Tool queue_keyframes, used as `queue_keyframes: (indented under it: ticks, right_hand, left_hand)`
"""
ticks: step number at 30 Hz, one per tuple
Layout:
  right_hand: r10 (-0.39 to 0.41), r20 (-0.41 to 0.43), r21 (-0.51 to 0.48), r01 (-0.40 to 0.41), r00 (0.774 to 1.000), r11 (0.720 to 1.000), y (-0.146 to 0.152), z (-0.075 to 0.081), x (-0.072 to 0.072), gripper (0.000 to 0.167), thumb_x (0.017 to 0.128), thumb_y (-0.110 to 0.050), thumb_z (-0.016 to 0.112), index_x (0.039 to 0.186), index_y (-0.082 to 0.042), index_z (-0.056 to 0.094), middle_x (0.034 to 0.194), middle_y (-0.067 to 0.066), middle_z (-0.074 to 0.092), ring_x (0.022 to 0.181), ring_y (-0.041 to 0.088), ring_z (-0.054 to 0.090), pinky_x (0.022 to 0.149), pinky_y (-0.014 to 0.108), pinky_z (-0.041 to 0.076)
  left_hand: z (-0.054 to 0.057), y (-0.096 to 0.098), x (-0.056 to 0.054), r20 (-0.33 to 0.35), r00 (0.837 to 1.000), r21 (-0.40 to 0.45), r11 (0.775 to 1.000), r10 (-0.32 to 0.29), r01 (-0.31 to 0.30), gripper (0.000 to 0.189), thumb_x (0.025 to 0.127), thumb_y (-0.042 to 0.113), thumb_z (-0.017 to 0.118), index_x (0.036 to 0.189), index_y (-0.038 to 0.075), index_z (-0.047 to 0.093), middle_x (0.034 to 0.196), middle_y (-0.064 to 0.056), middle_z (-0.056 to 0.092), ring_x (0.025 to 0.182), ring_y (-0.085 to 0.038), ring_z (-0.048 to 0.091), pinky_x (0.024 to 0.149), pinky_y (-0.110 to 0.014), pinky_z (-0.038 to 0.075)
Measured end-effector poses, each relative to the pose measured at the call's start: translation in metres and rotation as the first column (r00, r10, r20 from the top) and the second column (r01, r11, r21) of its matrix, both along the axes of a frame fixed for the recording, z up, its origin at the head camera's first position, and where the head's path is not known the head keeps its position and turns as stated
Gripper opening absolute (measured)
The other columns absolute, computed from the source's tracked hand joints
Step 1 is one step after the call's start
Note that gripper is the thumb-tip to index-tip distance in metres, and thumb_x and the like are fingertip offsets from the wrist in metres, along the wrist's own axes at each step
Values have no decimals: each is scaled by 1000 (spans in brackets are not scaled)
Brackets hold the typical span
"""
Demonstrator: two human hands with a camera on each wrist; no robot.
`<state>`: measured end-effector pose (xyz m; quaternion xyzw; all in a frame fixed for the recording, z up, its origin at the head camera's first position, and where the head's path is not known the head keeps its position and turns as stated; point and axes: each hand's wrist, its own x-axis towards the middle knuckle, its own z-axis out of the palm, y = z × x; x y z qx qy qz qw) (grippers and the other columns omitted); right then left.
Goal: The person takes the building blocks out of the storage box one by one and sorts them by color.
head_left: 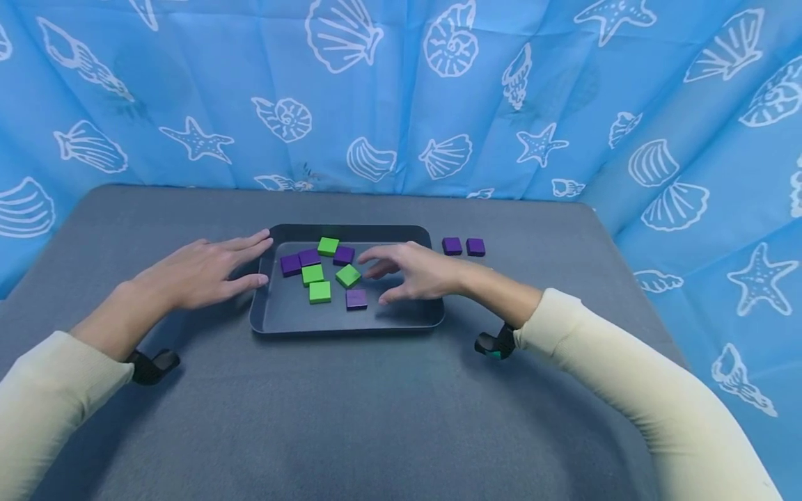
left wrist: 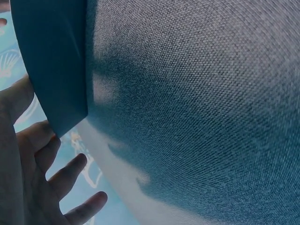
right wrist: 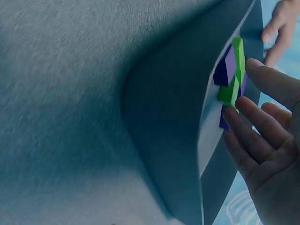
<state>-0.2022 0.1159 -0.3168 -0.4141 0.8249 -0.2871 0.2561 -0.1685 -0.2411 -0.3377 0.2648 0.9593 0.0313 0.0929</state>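
A dark grey tray lies on the table and holds several green blocks and several purple blocks. My left hand is at the tray's left end, fingers extended, the tips right at the rim. Over the right half of the tray hovers my right hand, fingers loosely bent and spread, nothing between them. Nearest to it are a tilted green block, a purple block by the thumb, and another purple block behind. In the right wrist view, the fingers overlap some blocks.
Two more purple blocks, one at the left and one at the right, lie outside the tray at its back right. Grey cloth covers the table. A blue curtain with white shells hangs behind and along the right side.
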Motion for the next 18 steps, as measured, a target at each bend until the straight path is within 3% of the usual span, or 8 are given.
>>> queue_keyframes:
  ticks: [8,18]
  right_hand:
    - [48,-28,57,-46,998,997,-16,-6,5,71,85,-11,79,147,-5,44,139,12,58,127,19,57,109,36,42]
    - [28,-32,114,-24,999,993,-26,-6,4,71,85,-13,79,147,-8,44,137,10,61,128,17,56,112,41,39]
  left_hand:
    - [0,1,0,-2,1000,5,1000,-1,1,76,101,56,45,157,7,28,161,-19,26,131,-46,48,107,-66,34]
    - [1,0,0,-9,1000,19,1000,4,-3,75,101,55,46,156,7,30,160,-19,28,131,-46,48,106,-65,35]
